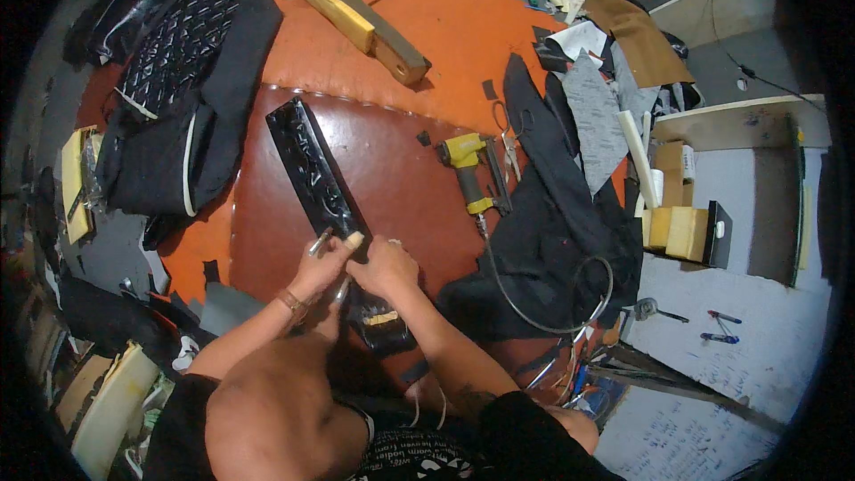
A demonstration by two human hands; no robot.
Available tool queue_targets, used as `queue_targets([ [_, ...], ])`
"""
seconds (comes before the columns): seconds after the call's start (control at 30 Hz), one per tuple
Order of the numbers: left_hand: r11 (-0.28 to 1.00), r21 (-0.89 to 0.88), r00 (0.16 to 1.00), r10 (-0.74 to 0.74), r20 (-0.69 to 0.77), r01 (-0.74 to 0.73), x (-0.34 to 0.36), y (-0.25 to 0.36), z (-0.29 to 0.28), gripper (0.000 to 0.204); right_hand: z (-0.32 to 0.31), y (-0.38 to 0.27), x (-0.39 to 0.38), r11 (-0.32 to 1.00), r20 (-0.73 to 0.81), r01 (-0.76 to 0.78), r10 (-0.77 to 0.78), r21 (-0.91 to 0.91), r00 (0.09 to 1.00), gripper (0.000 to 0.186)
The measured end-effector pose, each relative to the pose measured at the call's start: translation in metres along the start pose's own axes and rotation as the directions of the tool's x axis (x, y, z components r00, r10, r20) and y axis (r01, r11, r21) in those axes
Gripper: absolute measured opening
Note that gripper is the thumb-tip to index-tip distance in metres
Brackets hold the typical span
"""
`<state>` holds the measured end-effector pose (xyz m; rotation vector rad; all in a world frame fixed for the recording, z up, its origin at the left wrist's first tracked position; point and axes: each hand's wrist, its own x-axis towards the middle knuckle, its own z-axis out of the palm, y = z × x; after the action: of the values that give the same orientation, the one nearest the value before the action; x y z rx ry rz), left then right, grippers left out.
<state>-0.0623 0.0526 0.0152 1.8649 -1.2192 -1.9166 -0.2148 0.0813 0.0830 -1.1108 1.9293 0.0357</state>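
Bending over a brown-red desk [401, 187], the person has both hands at the lower half of a long, narrow black panel [307, 160], which lies slantwise, its far end pointing away. From where I stand, the left hand [328, 265] looks curled round a slim metal tool [319, 242], with a pale stub [354, 239] at its thumb that I can't identify. The right hand [390, 269] has its fingers bunched together at the panel's edge; whether they pinch the material, I can't tell.

I'd judge the work partway through: shiny black covering already runs along the far stretch, though rumpled, while a tan strip [381, 317] shows at the near end, so smoothing and finishing probably remain.

Orange sheeting [463, 27] covers the desk's far part, where a curved wooden piece [356, 27] rests. To the right, a yellow-and-black staple gun [465, 156] trails a hose [499, 281] over dark cloth [552, 240], with scissors [508, 138] just beside. A quilted black cover [183, 44] is heaped at the left. The room is cluttered: offcuts pile up beyond, and pens [721, 330] lie on a scribbled white surface [677, 410] at the right.
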Motion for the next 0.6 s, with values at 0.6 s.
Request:
queue_targets([
  [0.6, 0.981, 0.192, 0.993, 0.048, -0.106, -0.027, 0.007, 0.012, 0.009, 0.055, 0.023, 0.038, 0.037, 0.816, 0.020, 0.569, -0.570, -0.105, 0.821, 0.029],
])
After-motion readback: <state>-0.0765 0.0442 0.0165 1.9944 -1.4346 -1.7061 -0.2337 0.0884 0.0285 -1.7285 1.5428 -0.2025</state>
